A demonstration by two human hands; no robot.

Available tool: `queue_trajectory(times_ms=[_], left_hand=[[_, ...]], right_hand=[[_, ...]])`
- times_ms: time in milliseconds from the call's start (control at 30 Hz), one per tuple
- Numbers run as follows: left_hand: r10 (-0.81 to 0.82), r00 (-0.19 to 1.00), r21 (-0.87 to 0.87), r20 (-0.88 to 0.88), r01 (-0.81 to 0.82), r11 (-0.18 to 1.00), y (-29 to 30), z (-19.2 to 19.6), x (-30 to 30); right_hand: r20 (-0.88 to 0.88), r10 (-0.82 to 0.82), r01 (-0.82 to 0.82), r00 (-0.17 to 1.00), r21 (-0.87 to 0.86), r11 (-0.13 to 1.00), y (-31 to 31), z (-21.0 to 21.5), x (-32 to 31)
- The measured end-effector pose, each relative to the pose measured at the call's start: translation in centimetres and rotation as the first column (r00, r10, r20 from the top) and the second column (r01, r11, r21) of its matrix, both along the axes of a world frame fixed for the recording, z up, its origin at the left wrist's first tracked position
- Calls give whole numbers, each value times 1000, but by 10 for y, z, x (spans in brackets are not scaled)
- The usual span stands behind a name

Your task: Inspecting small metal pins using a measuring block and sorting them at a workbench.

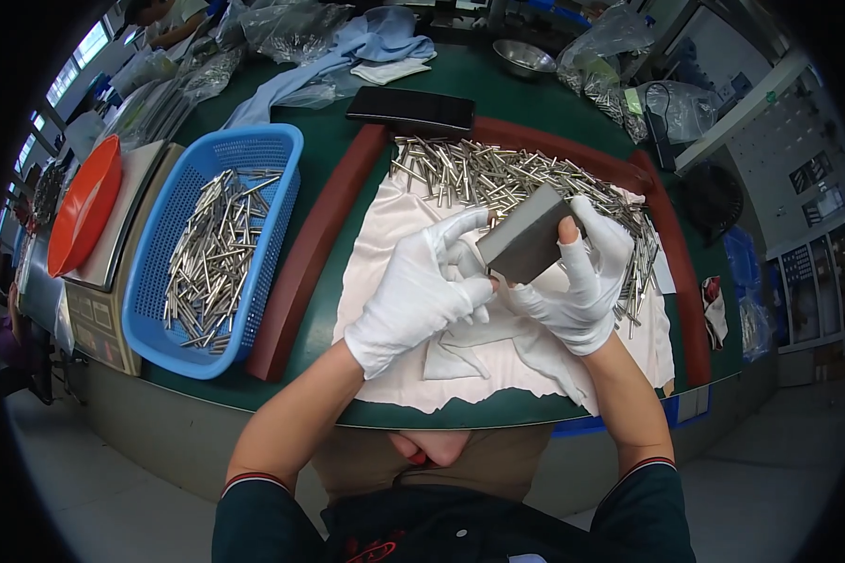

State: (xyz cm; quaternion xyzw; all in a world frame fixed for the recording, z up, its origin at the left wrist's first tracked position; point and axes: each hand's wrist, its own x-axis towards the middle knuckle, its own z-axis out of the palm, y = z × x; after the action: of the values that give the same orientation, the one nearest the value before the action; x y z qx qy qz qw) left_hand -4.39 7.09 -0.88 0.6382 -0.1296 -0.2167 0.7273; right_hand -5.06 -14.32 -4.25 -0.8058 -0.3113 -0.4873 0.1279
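Note:
A grey rectangular block (530, 239) is tilted up above the cloth in front of me. My right hand (587, 281), in a white glove with bare fingertips, grips it with the thumb across its face. At the block's left edge, my left hand (418, 296) is closed, its gloved fingers curled and the thumb against them near the lower corner. Whatever those fingers pinch is hidden. Under both hands, a crumpled white cloth (465, 352) lies on a pale pink cloth (385, 249). Many thin metal pins (479, 174) are heaped along its far and right sides.
Dark red wooden bars (314, 253) frame the cloth on the green table (329, 150). To the left stand a blue basket (145, 281) of pins and an orange tray (84, 206). A black case (410, 108) and a metal bowl (523, 56) sit beyond. Someone works at far left.

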Motion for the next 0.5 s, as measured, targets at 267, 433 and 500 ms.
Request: queue_trajectory(times_ms=[267, 433, 500], left_hand=[[-30, 999, 19, -15, 30, 999, 1, 3, 1], [-62, 995, -48, -84, 58, 997, 5, -4, 5], [-71, 991, -54, -113, 65, 996, 3, -5, 5]], right_hand=[[-59, -3, 6, 998, 49, 999, 1, -1, 0], [-41, -14, 17, 999, 56, 998, -1, -4, 0], [-63, 6, -3, 998, 48, 999, 4, 0, -2]])
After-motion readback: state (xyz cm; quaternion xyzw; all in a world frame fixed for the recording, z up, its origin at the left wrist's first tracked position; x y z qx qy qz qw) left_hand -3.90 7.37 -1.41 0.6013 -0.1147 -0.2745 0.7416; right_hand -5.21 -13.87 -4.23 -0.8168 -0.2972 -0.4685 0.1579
